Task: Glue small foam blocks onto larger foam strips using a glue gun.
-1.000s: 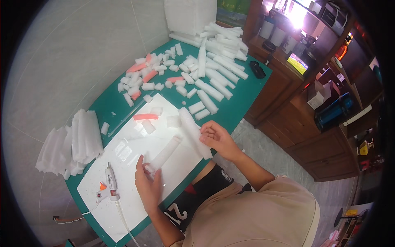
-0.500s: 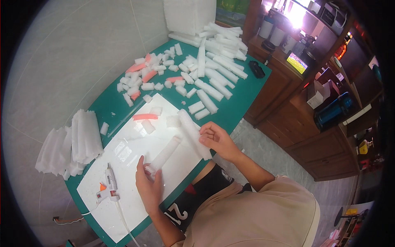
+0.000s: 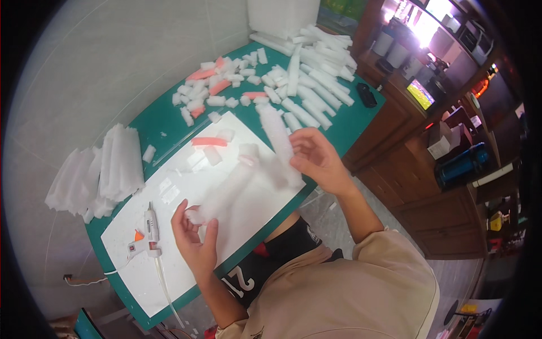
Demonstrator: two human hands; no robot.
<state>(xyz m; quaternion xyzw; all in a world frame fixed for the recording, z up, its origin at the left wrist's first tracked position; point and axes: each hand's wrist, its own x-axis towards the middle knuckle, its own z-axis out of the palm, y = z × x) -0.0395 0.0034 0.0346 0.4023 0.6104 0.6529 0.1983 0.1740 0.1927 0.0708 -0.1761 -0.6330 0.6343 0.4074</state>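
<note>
My left hand (image 3: 195, 237) has its thumb and fingers around the near end of a white foam strip (image 3: 228, 189), which slants away over the white board (image 3: 161, 277). A short white foam block (image 3: 248, 150) lies by that strip's far end. My right hand (image 3: 319, 161), fingers curled, pinches the side of a second white foam strip (image 3: 276, 135), which tilts over the board's right edge. Both strips are blurred. Beyond them on the board lie a pink foam strip (image 3: 209, 141) and small white foam pieces (image 3: 213, 155). A glue gun (image 3: 151, 231) rests left of my left hand.
Cut foam pieces (image 3: 216, 101) and a pile of long foam strips (image 3: 319, 85) cover the far side of the green table (image 3: 164, 124). Foam bundles (image 3: 121, 161) stand at the left. A black object (image 3: 367, 95) lies near the right corner. Wooden cabinets (image 3: 420, 186) stand beyond.
My right hand has raised its foam strip and moved it away from me. The left hand's strip has shifted slightly and blurs. The whole view has turned a little.
</note>
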